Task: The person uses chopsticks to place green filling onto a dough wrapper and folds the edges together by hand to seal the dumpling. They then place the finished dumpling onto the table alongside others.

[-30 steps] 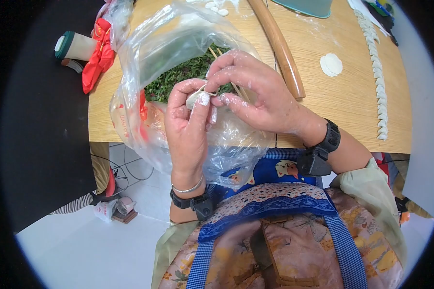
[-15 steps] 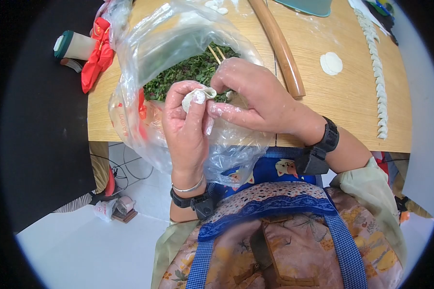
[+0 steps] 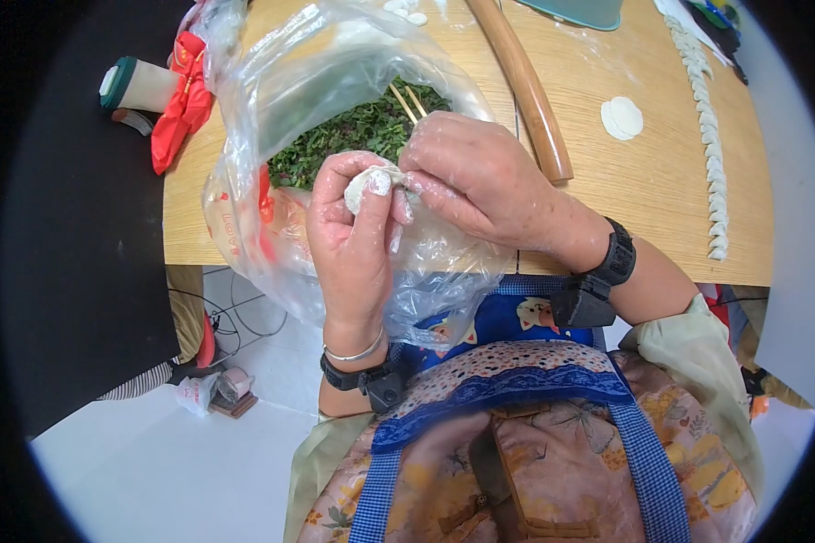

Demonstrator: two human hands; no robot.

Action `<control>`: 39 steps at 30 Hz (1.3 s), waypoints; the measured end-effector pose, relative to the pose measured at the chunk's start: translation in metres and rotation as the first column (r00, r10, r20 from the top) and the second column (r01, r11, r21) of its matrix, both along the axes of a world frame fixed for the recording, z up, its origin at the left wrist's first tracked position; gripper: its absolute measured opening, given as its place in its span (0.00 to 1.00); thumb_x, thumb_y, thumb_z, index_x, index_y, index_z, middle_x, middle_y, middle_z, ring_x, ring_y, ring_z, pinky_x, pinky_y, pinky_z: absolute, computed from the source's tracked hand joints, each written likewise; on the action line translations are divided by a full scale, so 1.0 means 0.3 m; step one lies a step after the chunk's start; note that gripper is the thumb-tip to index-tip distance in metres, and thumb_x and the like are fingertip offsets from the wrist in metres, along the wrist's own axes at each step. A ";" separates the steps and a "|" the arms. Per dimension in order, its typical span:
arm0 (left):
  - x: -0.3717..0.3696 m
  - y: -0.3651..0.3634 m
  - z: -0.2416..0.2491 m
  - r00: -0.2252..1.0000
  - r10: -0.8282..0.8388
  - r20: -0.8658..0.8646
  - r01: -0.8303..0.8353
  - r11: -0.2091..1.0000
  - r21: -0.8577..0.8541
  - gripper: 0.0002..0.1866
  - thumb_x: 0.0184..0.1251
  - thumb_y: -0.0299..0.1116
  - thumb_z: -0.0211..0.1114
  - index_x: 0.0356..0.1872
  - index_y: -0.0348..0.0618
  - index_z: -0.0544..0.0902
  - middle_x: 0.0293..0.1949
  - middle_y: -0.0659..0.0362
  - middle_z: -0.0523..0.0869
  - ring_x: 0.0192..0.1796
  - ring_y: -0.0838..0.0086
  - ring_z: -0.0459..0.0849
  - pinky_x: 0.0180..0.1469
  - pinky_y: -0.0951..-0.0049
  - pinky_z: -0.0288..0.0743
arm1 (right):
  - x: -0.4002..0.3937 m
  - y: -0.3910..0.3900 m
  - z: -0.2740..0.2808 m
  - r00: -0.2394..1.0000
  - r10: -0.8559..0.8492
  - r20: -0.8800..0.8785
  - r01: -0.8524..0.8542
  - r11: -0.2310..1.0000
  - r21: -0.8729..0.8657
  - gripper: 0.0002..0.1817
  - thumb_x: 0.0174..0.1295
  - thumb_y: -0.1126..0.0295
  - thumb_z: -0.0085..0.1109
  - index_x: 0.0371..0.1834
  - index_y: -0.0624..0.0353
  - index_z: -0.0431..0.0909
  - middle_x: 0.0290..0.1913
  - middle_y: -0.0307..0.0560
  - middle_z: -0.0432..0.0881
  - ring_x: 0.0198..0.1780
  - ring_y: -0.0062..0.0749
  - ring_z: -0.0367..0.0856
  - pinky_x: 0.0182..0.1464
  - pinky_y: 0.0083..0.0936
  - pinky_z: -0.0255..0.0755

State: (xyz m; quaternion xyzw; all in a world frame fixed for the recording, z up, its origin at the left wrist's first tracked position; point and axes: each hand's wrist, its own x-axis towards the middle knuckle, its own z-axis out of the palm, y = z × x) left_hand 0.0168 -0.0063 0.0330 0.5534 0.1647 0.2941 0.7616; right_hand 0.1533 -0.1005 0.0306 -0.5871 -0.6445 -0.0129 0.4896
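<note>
A small pale dumpling point(image 3: 360, 185) sits in my left hand point(image 3: 353, 235), with the thumb and curled fingers closed around it. My right hand point(image 3: 489, 176) pinches the dumpling's right edge between thumb and fingers. White flour dusts the fingers of both hands. Just beyond them, chopped green filling point(image 3: 344, 136) lies inside a large clear plastic bag point(image 3: 290, 86). Two chopsticks point(image 3: 407, 101) stick up out of the filling, beside my right knuckles; their lower part is hidden.
A wooden rolling pin point(image 3: 525, 95) lies right of the bag. Round dough wrappers point(image 3: 622, 118) overlap on the wooden table point(image 3: 598, 208), and a long row of shaped dumplings point(image 3: 714, 172) runs along its right side. A teal container point(image 3: 575, 11) stands at the back.
My right thumb and fingers have closed together on the dumpling's edge. Its open fold at the right is now pressed narrower. The things on the table have stayed put.
</note>
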 end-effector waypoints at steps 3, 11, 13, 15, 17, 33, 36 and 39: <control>0.001 -0.001 -0.003 1.000 0.002 -0.007 -0.002 1.000 -0.002 0.04 0.72 0.27 0.57 0.44 0.41 0.75 0.28 0.64 0.77 0.25 0.88 0.69 0.24 0.88 0.60 | 0.008 -0.004 0.008 0.999 0.029 0.016 -0.029 1.000 -0.006 0.08 0.57 0.70 0.59 0.35 0.62 0.75 0.32 0.51 0.76 0.38 0.49 0.77 0.39 0.39 0.71; -0.007 -0.001 0.003 0.999 -0.040 -0.022 0.041 0.999 0.030 0.04 0.72 0.27 0.57 0.44 0.41 0.75 0.30 0.64 0.78 0.26 0.89 0.69 0.25 0.89 0.60 | 0.016 -0.017 0.027 0.996 0.072 -0.052 -0.076 0.994 -0.073 0.10 0.59 0.65 0.59 0.34 0.60 0.73 0.30 0.50 0.75 0.33 0.50 0.77 0.34 0.40 0.70; -0.009 0.001 0.000 0.998 -0.055 -0.031 0.055 0.998 0.025 0.04 0.72 0.27 0.57 0.44 0.41 0.75 0.30 0.64 0.78 0.26 0.89 0.69 0.26 0.89 0.60 | 0.014 -0.015 0.021 0.996 0.072 -0.051 -0.076 0.994 -0.078 0.10 0.59 0.65 0.58 0.33 0.60 0.73 0.30 0.50 0.75 0.33 0.50 0.77 0.33 0.41 0.69; -0.016 0.011 -0.001 0.993 -0.106 -0.058 0.107 0.994 0.019 0.04 0.72 0.27 0.58 0.44 0.41 0.75 0.30 0.65 0.79 0.26 0.90 0.69 0.26 0.89 0.60 | 0.014 -0.012 0.011 0.997 0.067 -0.027 -0.068 0.995 -0.073 0.08 0.59 0.67 0.58 0.33 0.60 0.72 0.29 0.50 0.74 0.33 0.51 0.76 0.33 0.41 0.69; -0.016 0.011 0.004 0.991 -0.111 -0.073 0.114 0.993 0.031 0.05 0.71 0.27 0.58 0.44 0.41 0.75 0.29 0.66 0.79 0.26 0.90 0.69 0.26 0.89 0.61 | 0.019 -0.015 0.019 0.996 0.084 -0.016 -0.085 0.994 -0.068 0.08 0.58 0.68 0.58 0.34 0.60 0.72 0.29 0.50 0.73 0.33 0.51 0.76 0.33 0.41 0.69; 0.406 -0.015 0.223 0.639 -0.736 -0.222 0.767 0.632 0.112 0.11 0.67 0.27 0.60 0.49 0.39 0.76 0.33 0.64 0.82 0.33 0.87 0.75 0.33 0.86 0.67 | 0.251 -0.352 0.101 0.958 -0.275 -0.078 0.274 0.961 -0.018 0.17 0.57 0.58 0.65 0.26 0.58 0.70 0.21 0.45 0.68 0.22 0.37 0.68 0.24 0.29 0.62; 0.459 -0.034 0.180 0.636 -0.728 -0.255 0.763 0.642 0.070 0.12 0.66 0.27 0.63 0.49 0.40 0.76 0.34 0.66 0.82 0.35 0.87 0.76 0.34 0.86 0.69 | 0.287 -0.360 0.071 0.947 -0.301 -0.113 0.299 0.954 -0.035 0.17 0.57 0.58 0.65 0.26 0.57 0.70 0.21 0.44 0.69 0.21 0.36 0.68 0.23 0.29 0.62; 0.479 -0.052 0.141 0.655 -0.731 -0.194 0.751 0.657 0.061 0.12 0.66 0.27 0.63 0.49 0.41 0.76 0.37 0.65 0.81 0.36 0.87 0.77 0.34 0.87 0.69 | 0.296 -0.359 0.051 0.936 -0.298 -0.186 0.287 0.954 -0.088 0.15 0.57 0.59 0.64 0.27 0.57 0.71 0.21 0.43 0.70 0.22 0.35 0.69 0.24 0.29 0.63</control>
